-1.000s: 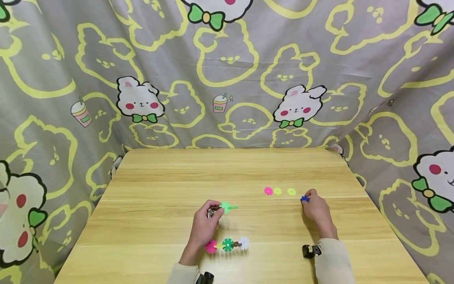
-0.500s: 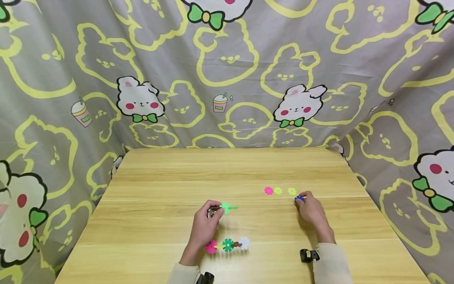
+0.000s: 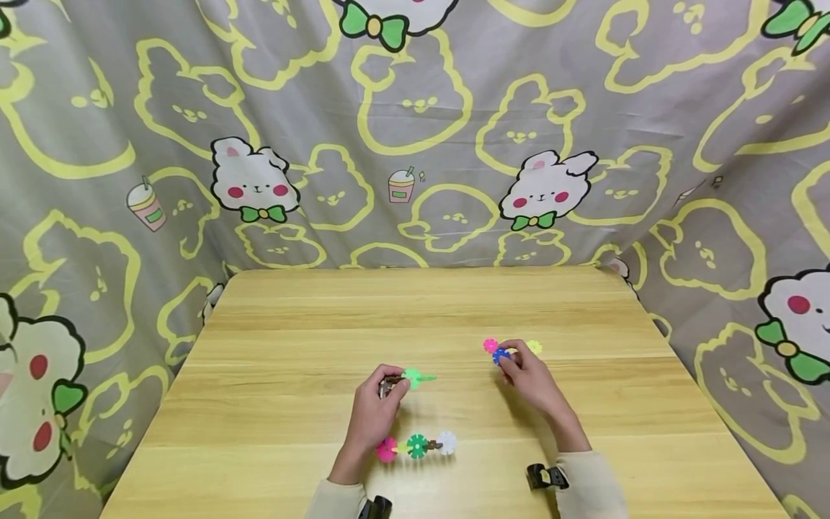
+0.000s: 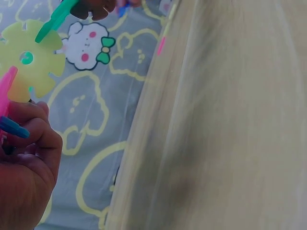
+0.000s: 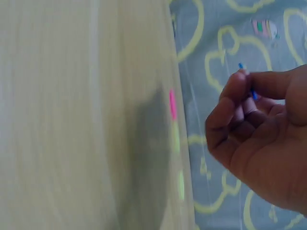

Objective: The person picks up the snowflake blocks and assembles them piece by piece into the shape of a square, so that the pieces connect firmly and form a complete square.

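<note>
Pinching a round blue notched plastic disc (image 3: 500,357) in the right hand (image 3: 528,376); left hand (image 3: 378,405) clamped on a linked string of coloured notched plastic discs (image 3: 412,378).

Blue disc looks raised off the wood-grain surface (image 3: 292,346), in front of the flat pink plastic disc (image 3: 490,346) in head view; right thumb and fingertip together on it, disc edge-on in right wrist view. Left fingers curled round the string, light-green end poking out past the thumb. Second string, pink to white (image 3: 417,446), lies near the left forearm. Flat yellow plastic disc (image 3: 534,347) just beyond right hand. Handling, judged: discs light, stiff, smooth, maybe slippery; grip the rim, slots left free. Hold strings near a joint, links could twist or pop.
</note>
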Action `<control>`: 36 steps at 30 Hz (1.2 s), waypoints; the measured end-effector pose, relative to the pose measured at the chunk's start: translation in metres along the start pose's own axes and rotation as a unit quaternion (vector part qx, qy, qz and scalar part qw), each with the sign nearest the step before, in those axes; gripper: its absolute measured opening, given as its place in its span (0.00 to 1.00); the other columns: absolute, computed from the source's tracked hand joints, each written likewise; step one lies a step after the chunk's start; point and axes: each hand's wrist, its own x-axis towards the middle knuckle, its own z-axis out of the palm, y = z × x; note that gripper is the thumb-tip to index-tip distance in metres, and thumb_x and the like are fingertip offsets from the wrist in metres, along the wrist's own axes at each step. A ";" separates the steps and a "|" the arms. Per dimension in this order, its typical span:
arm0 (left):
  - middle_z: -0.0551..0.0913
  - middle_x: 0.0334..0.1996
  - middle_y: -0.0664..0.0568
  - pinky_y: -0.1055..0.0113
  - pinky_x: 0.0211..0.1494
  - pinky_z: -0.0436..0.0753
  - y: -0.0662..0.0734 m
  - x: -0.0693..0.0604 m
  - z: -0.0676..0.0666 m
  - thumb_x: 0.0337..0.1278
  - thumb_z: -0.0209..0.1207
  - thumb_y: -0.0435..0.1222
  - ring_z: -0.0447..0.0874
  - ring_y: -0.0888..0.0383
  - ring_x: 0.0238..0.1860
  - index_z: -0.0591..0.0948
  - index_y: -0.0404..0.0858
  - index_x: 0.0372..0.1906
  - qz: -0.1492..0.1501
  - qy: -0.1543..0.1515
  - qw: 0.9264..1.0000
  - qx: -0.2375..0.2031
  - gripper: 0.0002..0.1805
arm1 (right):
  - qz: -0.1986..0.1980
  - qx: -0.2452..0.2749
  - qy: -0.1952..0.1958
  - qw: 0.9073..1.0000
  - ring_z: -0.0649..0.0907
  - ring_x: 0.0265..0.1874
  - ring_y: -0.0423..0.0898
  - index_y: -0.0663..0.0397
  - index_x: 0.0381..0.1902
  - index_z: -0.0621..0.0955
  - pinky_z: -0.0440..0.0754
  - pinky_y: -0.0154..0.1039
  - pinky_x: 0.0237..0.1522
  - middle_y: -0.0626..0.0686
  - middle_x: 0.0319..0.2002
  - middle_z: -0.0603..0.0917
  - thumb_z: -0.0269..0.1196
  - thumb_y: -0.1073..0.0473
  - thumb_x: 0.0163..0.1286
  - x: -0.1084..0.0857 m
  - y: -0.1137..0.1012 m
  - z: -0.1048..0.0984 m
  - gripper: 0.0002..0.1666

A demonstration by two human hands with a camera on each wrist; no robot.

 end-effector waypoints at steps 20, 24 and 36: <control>0.84 0.37 0.46 0.73 0.20 0.73 -0.033 0.009 0.003 0.62 0.61 0.36 0.71 0.64 0.17 0.81 0.42 0.45 0.003 0.004 1.000 -0.008 0.07 | -0.071 0.133 -0.134 0.980 0.76 0.30 0.50 0.51 0.58 0.74 0.80 0.38 0.33 0.52 0.31 0.73 0.52 0.61 0.76 -0.020 -0.039 0.051 0.15; 0.83 0.35 0.44 0.72 0.20 0.74 -0.035 0.009 0.003 0.62 0.62 0.39 0.73 0.61 0.17 0.81 0.44 0.43 0.013 0.003 1.000 -0.011 0.07 | -0.072 0.136 -0.140 0.978 0.76 0.29 0.50 0.52 0.58 0.74 0.79 0.37 0.33 0.51 0.31 0.73 0.52 0.60 0.76 -0.021 -0.040 0.054 0.15; 0.84 0.37 0.48 0.71 0.25 0.78 -0.038 0.009 0.003 0.61 0.62 0.41 0.79 0.51 0.26 0.81 0.44 0.43 0.013 0.002 1.000 -0.002 0.08 | -0.068 0.139 -0.140 0.978 0.77 0.28 0.47 0.53 0.58 0.73 0.79 0.36 0.32 0.58 0.32 0.76 0.53 0.58 0.75 -0.020 -0.041 0.060 0.16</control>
